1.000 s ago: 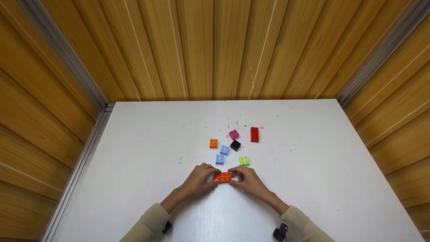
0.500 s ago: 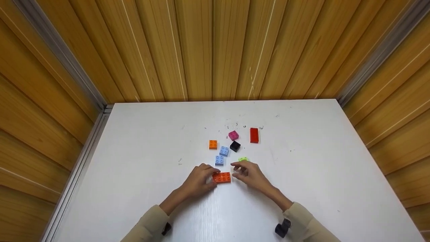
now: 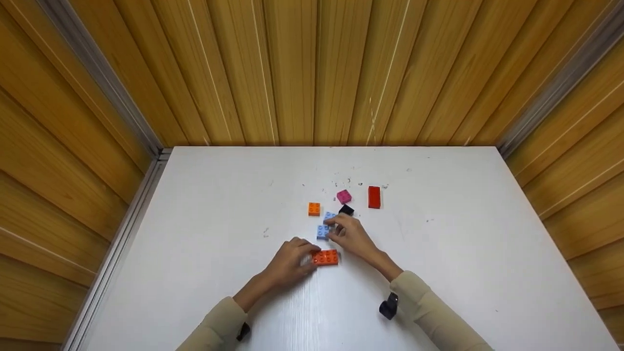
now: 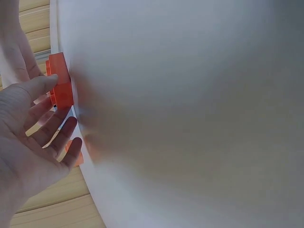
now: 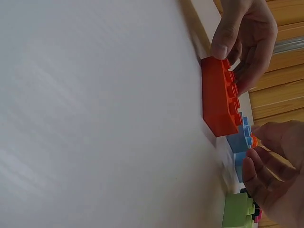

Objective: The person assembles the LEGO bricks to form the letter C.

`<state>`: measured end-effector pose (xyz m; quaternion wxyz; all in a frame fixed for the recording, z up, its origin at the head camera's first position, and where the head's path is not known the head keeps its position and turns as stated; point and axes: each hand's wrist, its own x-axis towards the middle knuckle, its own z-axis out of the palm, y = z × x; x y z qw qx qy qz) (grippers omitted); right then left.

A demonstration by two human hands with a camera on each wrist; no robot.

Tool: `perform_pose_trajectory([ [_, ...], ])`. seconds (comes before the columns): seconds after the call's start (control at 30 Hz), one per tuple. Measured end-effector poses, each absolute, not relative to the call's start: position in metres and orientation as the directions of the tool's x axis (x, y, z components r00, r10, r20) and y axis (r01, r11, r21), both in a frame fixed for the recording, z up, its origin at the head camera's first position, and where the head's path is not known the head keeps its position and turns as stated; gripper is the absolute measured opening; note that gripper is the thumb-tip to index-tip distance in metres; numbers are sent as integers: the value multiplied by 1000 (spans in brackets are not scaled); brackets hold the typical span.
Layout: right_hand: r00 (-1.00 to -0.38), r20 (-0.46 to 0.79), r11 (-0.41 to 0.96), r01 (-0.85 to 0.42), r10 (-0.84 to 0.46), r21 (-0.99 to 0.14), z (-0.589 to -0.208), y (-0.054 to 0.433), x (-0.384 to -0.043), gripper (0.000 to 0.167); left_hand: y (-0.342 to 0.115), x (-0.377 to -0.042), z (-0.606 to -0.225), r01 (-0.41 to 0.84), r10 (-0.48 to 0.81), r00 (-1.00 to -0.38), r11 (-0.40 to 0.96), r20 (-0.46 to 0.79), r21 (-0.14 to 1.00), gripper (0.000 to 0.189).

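Note:
My left hand [image 3: 287, 262] holds the left end of a long orange-red building brick [image 3: 327, 257], studs up on the table. In the left wrist view its thumb presses the near side of that brick [image 4: 64, 90]. My right hand [image 3: 353, 237] is over the two small light blue bricks, thumb and forefinger spread at the right side of the nearer light blue brick [image 3: 321, 231]. The right wrist view has these fingertips close by the studs of a light blue brick [image 5: 240, 135]. The farther light blue brick [image 3: 329, 215] is partly covered by the fingers.
Beyond the hands lie a small orange brick [image 3: 314, 209], a magenta brick [image 3: 344, 196], a black brick [image 3: 346, 210] and a long red brick [image 3: 374, 197]. A lime green brick [image 5: 237, 210], hidden in the head view, sits near the right hand. Wooden panels [image 3: 292, 73] wall the white table.
My right hand has let go of the orange-red brick's right end and moved forward to the light blue bricks, covering the lime green one. The left hand keeps its hold.

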<state>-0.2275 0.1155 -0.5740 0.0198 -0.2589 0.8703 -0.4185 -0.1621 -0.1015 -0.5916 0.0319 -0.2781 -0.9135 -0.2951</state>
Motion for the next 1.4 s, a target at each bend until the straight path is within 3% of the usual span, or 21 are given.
perform_pose_trajectory([
  [0.23, -863, 161, 607, -458, -479, -649, -575, 112, -233, 34, -103, -161, -593, 536, 490, -839, 667, 236, 517, 32],
  [0.53, -895, 141, 669, -413, -423, -618, -574, 116, -241, 34, -105, -165, -592, 527, 484, -843, 662, 234, 533, 31],
  [0.87, -863, 241, 591, -484, -444, -645, -563, 134, -222, 35, -108, -171, -591, 488, 462, -864, 676, 199, 552, 30],
  [1.4, -853, 158, 529, -442, -497, -724, -573, 159, -187, 35, -103, -175, -589, 498, 483, -855, 665, 189, 557, 31],
])
